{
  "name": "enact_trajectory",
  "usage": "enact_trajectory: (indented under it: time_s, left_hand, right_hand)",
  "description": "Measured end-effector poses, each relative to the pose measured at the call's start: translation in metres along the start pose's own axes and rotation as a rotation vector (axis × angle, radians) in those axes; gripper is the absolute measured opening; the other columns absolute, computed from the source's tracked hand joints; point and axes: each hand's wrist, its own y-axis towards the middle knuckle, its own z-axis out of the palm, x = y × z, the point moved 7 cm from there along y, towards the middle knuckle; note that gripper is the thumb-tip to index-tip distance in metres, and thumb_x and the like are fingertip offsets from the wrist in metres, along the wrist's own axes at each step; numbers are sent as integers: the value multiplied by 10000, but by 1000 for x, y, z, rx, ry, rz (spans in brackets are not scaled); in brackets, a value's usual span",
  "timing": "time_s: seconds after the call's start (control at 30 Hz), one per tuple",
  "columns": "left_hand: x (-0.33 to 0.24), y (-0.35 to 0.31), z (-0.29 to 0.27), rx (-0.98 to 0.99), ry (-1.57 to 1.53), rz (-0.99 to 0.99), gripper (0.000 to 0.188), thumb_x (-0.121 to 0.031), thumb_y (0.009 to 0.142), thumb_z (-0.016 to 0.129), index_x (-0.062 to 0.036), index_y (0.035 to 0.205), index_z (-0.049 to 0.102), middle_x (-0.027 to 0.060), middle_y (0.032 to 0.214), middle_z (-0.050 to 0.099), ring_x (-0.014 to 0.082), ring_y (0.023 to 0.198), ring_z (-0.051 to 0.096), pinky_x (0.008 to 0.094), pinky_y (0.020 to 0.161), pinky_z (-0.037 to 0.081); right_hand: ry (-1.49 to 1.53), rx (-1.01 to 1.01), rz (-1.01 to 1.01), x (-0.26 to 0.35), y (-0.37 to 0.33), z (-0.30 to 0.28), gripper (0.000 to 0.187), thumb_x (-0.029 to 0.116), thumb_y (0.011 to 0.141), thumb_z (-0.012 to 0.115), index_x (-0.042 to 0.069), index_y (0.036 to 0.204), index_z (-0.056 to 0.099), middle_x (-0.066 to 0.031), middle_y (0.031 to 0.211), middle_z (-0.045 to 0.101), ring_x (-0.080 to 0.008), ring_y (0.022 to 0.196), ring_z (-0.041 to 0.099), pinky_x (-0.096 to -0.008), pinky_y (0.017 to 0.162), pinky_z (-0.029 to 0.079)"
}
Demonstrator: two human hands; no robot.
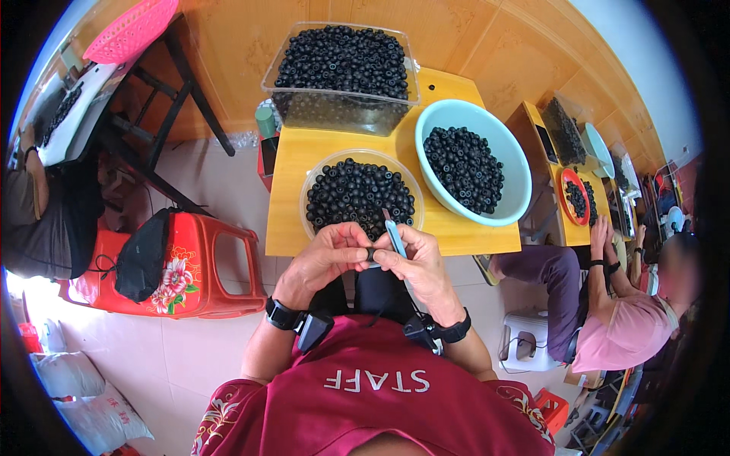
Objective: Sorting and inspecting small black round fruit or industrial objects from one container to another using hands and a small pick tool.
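Observation:
My left hand (332, 254) pinches a small black ring-shaped part (370, 254) between thumb and fingertips, in front of my chest. My right hand (420, 262) is closed round a utility knife (395, 239) with a pale blue-grey handle; its blade points up and away from me. The right fingertips meet the left ones at the black part, which they largely hide. Just beyond my hands, a round clear tub (310, 181) filled with similar black parts stands at the near edge of the yellow table (290, 220).
A clear rectangular bin (342, 114) heaped with black parts stands at the back; a light blue basin (517, 178) holds more at right. A red stool (217, 289) with a black bag (144, 254) is at left. Seated people work at tables on both sides.

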Motion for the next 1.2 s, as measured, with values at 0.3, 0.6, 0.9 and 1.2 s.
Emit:
enact_trajectory:
  time_s: [0.3,0.6,0.9,1.2]
  left_hand:
    - [24,6,-5,-40,29,-79,156,-55,802,674,-38,924,578,44,833,630,115,743,625,220,692,518]
    - [2,16,-11,-252,393,-31,125,-83,822,653,-23,919,603,35,823,623,104,724,620,204,673,510]
    - [-23,65,-25,-336,1226,489,224,80,704,626,-1,912,625,110,833,626,189,701,626,276,626,505]
    - [-8,83,-10,-273,1564,497,266,87,700,589,-24,939,624,113,844,539,265,708,590,338,645,453]
  right_hand:
    - [19,-78,-11,-13,-18,-2,193,26,831,634,-5,999,544,-67,834,644,-98,762,621,-207,672,474]
    - [-343,-509,-180,14,-9,-78,131,75,783,645,32,896,595,35,735,557,-34,653,474,-202,589,393]
    - [-877,-707,-230,37,36,-153,209,107,763,626,12,949,620,-112,638,591,-196,559,560,-325,578,443]
    - [-806,-777,-261,26,31,-151,136,55,799,568,11,914,626,-144,691,643,-234,630,646,-331,619,483]
